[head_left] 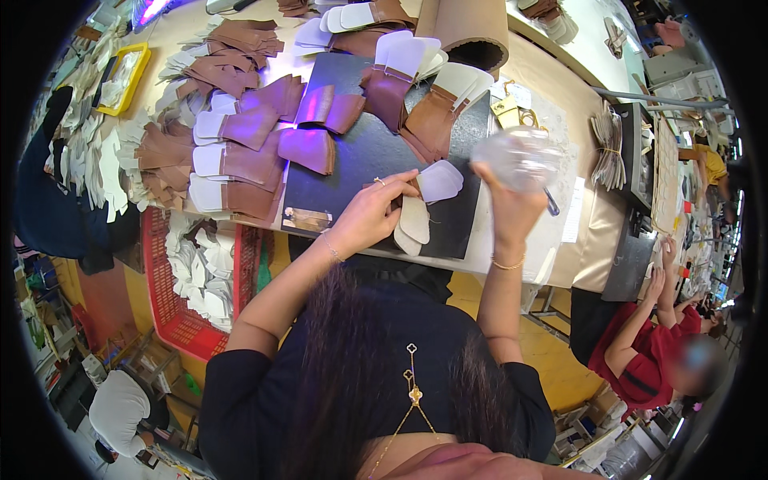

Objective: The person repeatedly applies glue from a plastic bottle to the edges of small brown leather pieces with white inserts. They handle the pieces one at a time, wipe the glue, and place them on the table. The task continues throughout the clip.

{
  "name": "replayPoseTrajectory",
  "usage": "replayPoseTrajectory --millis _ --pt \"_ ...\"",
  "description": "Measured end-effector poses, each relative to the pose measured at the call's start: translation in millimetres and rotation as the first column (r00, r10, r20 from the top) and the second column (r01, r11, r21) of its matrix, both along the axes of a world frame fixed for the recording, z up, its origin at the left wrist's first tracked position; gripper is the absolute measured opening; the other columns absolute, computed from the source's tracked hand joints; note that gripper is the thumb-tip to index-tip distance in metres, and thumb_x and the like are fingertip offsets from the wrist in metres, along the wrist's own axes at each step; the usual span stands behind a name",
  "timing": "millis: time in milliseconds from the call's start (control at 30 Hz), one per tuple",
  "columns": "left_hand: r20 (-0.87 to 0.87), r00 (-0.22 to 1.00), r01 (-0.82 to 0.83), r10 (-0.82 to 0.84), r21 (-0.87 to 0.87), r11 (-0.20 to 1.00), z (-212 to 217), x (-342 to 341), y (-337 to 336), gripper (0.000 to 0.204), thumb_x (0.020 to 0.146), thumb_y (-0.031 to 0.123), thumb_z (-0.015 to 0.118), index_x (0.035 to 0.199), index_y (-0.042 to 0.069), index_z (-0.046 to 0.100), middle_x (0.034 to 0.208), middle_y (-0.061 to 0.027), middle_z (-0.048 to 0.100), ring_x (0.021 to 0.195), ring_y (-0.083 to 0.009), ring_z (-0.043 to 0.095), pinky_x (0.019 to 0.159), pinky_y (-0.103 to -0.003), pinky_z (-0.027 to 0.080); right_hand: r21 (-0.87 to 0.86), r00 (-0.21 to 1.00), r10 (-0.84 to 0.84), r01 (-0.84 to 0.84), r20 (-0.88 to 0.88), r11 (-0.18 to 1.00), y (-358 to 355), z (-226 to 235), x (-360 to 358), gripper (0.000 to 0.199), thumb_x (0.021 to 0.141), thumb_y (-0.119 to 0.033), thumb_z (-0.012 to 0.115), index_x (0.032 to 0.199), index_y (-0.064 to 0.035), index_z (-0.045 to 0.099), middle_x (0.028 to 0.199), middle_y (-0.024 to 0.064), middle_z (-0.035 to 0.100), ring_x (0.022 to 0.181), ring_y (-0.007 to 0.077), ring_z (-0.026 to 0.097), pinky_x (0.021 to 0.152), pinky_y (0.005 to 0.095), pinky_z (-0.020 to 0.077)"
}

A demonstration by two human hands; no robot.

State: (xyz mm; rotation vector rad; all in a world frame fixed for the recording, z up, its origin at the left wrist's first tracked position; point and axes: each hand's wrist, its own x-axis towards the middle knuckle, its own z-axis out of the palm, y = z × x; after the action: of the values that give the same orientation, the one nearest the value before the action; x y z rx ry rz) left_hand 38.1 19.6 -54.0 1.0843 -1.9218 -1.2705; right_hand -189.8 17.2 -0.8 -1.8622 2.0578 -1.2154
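Observation:
My left hand (372,212) is closed at the near part of the black board (352,196), its fingertips pinching a small brown leather piece with a white rounded flap (439,182). A second pale rounded flap (414,220) fans out below those fingers; whether it belongs to the same piece I cannot tell. To the right, my right hand (512,210) is raised and wrapped round a clear plastic container (520,158), which is smeared by motion. Beyond the board's middle lie brown leather pieces with white flaps (436,120).
Stacks of brown and white pieces (232,160) cover the table's left side. A red crate (160,296) of white scraps stands below. A cardboard tube (464,36) lies at the back, yellow-handled scissors (508,108) on the right. A person in red (640,352) sits far right.

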Motion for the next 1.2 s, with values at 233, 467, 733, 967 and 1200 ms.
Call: replayPoseTrajectory --millis 233,467,733,967,1200 --pt "-0.069 0.994 -0.073 0.079 0.085 0.994 -3 -3 9 0.037 0.08 -0.007 0.061 0.115 0.006 0.059 0.126 -0.0113 0.061 0.08 -0.0224 0.064 0.072 -0.03 0.051 -0.092 0.933 -0.036 0.073 0.358 0.993 20 1 -28 0.064 0.074 -0.005 0.085 0.128 0.0057 0.054 0.125 0.0164 0.062 0.115 0.0236 0.06 0.099 0.0363 0.0497" --pt "-0.022 0.995 -0.089 0.093 0.147 0.985 5 -6 1 0.042 0.08 -0.007 0.062 0.12 0.006 0.057 0.119 -0.0084 0.058 0.08 -0.02 0.064 0.073 -0.029 0.051 -0.152 0.849 0.047 0.04 0.526 0.988 24 -3 -22 0.07 0.067 -0.009 0.091 0.125 0.0065 0.055 0.118 0.0126 0.063 0.104 0.0197 0.061 0.092 0.0344 0.0523" --pt "0.021 0.994 -0.112 0.11 0.191 0.975 4 -5 8 0.036 0.08 -0.007 0.061 0.115 0.006 0.061 0.109 -0.0074 0.056 0.081 -0.0229 0.061 0.077 -0.032 0.05 -0.198 0.791 0.158 -0.048 0.592 0.979 29 6 -13 0.074 0.07 -0.009 0.088 0.132 0.0018 0.05 0.129 0.0177 0.059 0.116 0.0262 0.059 0.098 0.04 0.0512" --pt "0.033 0.998 -0.052 0.05 0.071 0.996 3 -4 7 0.027 0.079 -0.008 0.058 0.102 0.006 0.065 0.122 -0.0098 0.057 0.104 -0.0289 0.062 0.088 -0.038 0.049 -0.039 0.821 0.39 -0.412 0.417 0.91 35 -22 17 0.068 0.068 -0.016 0.089 0.125 0.0019 0.056 0.12 0.015 0.065 0.108 0.0221 0.064 0.091 0.0362 0.0539" --pt "0.073 0.997 -0.043 0.036 0.096 0.994 8 -4 5 0.024 0.082 -0.001 0.058 0.104 0.007 0.063 0.13 -0.0123 0.057 0.114 -0.036 0.058 0.097 -0.043 0.046 -0.078 0.896 0.226 -0.213 0.382 0.974 14 -19 -5 0.058 0.065 -0.017 0.091 0.113 0.0025 0.063 0.107 0.0122 0.071 0.091 0.0198 0.068 0.08 0.0329 0.056"
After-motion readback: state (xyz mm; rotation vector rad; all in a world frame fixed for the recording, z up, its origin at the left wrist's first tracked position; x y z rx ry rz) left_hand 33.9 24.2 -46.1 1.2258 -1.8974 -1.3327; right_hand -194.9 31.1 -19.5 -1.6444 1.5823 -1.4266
